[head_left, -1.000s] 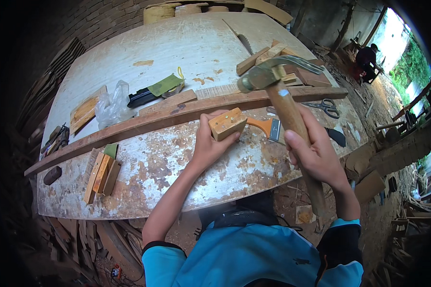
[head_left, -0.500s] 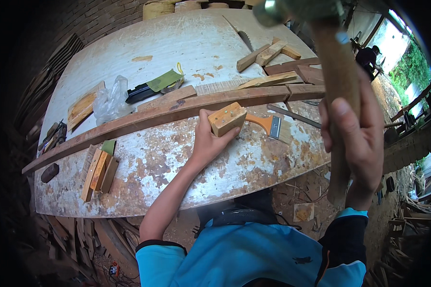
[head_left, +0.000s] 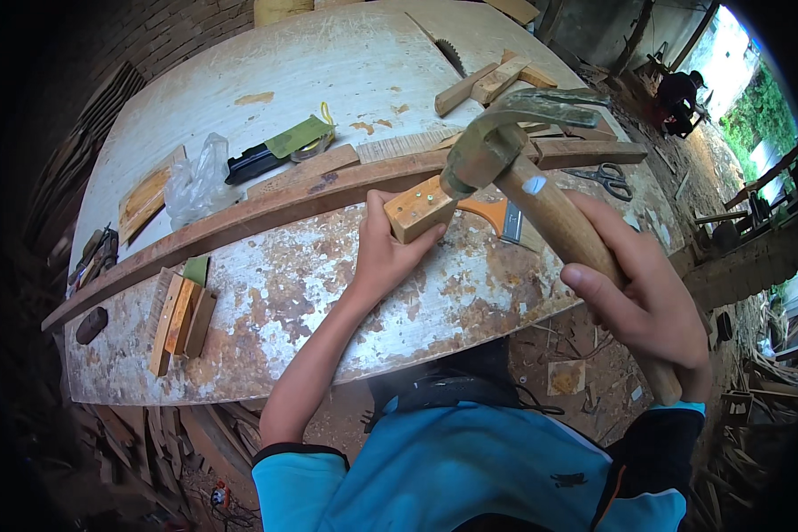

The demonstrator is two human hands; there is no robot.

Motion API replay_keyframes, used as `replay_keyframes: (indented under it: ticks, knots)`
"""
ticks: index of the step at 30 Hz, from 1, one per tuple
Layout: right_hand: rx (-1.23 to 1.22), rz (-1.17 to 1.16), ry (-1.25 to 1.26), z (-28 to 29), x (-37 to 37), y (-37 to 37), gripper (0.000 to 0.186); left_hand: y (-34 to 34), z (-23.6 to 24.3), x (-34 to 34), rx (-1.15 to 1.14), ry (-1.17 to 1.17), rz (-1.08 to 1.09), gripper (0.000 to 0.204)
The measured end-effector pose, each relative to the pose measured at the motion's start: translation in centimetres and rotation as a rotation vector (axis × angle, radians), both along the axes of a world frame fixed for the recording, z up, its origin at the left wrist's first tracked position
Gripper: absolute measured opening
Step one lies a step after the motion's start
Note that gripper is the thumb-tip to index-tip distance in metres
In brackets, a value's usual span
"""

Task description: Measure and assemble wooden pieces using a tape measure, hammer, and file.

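My left hand [head_left: 388,259] grips a small wooden block [head_left: 414,215] at the table's near side, fingers round its left end and thumb along the near face. Several metal nail heads show on its top. My right hand [head_left: 652,306] is wrapped round the wooden handle of a claw hammer [head_left: 554,213]. The hammer's striking face is down at the block's right end; whether it touches cannot be made out. Behind the block lies a flat paintbrush [head_left: 492,215] with an orange handle, its bristles partly covered by the hammer.
A long wooden beam [head_left: 266,211] crosses the worn table [head_left: 266,355]. Clamped-looking wood pieces [head_left: 184,324], a plastic bag [head_left: 197,182], scissors [head_left: 607,179] and wood offcuts [head_left: 496,82] lie about. A round saw blade [head_left: 450,56] sticks up at the back. Another person [head_left: 680,97] is far right.
The hammer has swung down from raised at upper right to the block's right end, my right hand lowering and tilting with it. My left hand and the block stay nearly in place.
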State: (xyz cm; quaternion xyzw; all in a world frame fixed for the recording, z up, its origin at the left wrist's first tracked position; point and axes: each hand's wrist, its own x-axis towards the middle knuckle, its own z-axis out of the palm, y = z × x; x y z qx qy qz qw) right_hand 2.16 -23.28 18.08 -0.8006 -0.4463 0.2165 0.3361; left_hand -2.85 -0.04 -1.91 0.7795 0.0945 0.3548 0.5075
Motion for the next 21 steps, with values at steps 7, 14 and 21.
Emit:
replay_keyframes:
  ticks: [7, 14, 21]
  knots:
    - [0.086, -0.122, -0.144, -6.7, 2.5, -1.0, 0.049, 1.4, 0.0, -0.2, -0.108, -0.074, -0.065, 0.061]
    - [0.012, -0.309, 0.545, -10.7, 5.1, -4.2, 0.06, 3.3, 0.3, -0.6, -0.214, -0.093, -0.153, 0.043]
    - [-0.139, -0.044, 1.164, -10.7, 6.5, -3.2, 0.035, 4.6, 0.5, -0.9, -0.186, -0.036, -0.134, 0.042]
